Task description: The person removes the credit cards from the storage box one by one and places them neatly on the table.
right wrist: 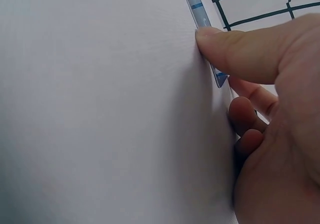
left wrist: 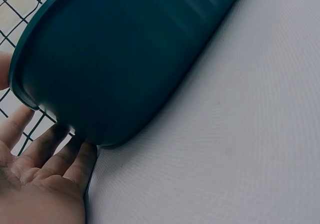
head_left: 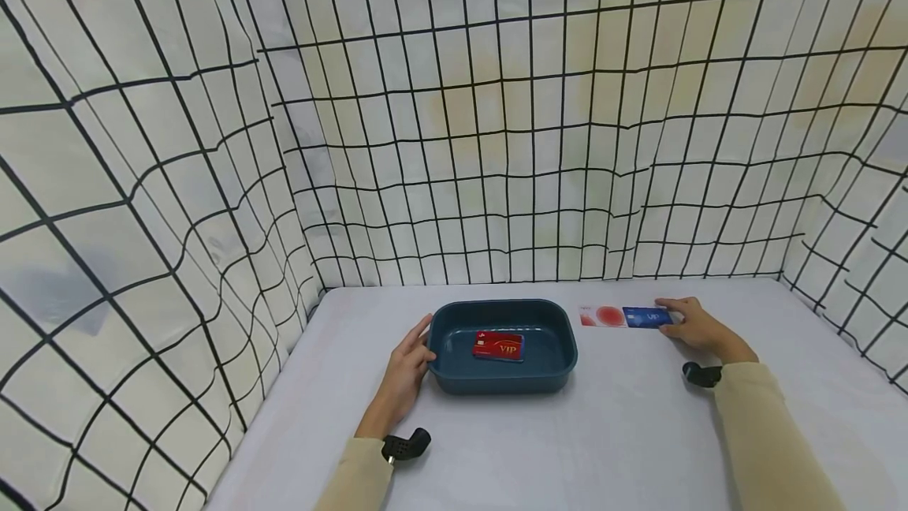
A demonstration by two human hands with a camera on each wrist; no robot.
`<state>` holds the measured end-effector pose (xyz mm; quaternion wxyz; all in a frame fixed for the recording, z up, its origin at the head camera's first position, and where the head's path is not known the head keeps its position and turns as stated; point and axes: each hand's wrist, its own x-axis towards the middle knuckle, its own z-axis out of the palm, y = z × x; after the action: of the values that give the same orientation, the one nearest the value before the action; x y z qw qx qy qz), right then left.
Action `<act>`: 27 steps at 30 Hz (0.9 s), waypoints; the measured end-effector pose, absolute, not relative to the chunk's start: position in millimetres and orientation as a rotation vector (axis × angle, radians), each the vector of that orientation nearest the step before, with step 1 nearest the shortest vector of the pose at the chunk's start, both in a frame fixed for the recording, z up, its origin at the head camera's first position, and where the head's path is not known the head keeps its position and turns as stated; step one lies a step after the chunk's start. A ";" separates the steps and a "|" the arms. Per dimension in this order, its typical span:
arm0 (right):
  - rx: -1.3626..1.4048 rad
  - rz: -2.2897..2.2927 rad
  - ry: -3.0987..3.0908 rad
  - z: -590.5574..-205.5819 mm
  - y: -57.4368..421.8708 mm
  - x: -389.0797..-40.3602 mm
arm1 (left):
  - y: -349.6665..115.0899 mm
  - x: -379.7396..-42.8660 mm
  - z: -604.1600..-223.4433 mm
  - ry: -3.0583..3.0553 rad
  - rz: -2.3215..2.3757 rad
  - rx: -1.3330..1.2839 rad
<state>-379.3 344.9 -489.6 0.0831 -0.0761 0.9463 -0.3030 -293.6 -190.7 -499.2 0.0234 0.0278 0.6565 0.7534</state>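
A dark teal plastic box stands on the white table. My left hand grips its left end, with fingers against the outer wall. Inside the box lies a red card marked VIP, a blue edge showing under it. To the box's right, a blue card lies end to end with a white card bearing a red circle. My right hand holds the blue card by its right end, thumb on the near edge and a finger on the far edge. The thumb shows large in the right wrist view.
White sheeting behind a black net walls the back and both sides of the table. Black straps with small devices sit at the left wrist and right wrist.
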 end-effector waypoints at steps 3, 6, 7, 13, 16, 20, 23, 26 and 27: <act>-0.222 -0.912 2.841 -489.9 343.7 -378.7 | -191.1 -292.7 -499.4 2.037 2.329 0.088; -0.189 -0.937 2.849 -490.3 342.9 -377.7 | -191.1 -292.7 -499.6 2.041 2.330 0.088; -0.168 -0.951 2.847 -490.2 342.6 -377.1 | -191.1 -292.9 -499.7 2.043 2.331 0.088; -0.107 -1.065 2.873 -492.7 342.4 -374.9 | -191.0 -293.7 -500.0 2.030 2.342 0.087; -0.097 -1.138 2.904 -496.3 342.1 -375.0 | -191.4 -293.6 -500.2 2.027 2.343 0.086; -0.012 -1.250 2.891 -499.0 340.5 -372.2 | -191.0 -293.4 -500.5 2.026 2.342 0.086; 0.051 -1.300 2.884 -498.5 337.4 -367.7 | -190.4 -293.5 -500.7 2.031 2.333 0.086; 0.069 -1.348 2.914 -494.0 329.8 -364.3 | -190.4 -293.6 -500.3 2.028 2.337 0.079; 0.072 -1.371 2.924 -491.3 326.3 -363.4 | -190.5 -293.6 -500.0 2.031 2.338 0.080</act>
<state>-363.4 326.3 -491.3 -0.0443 0.0222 0.9043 -0.4240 -293.6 -190.5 -500.0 0.0219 0.0259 0.6555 0.7544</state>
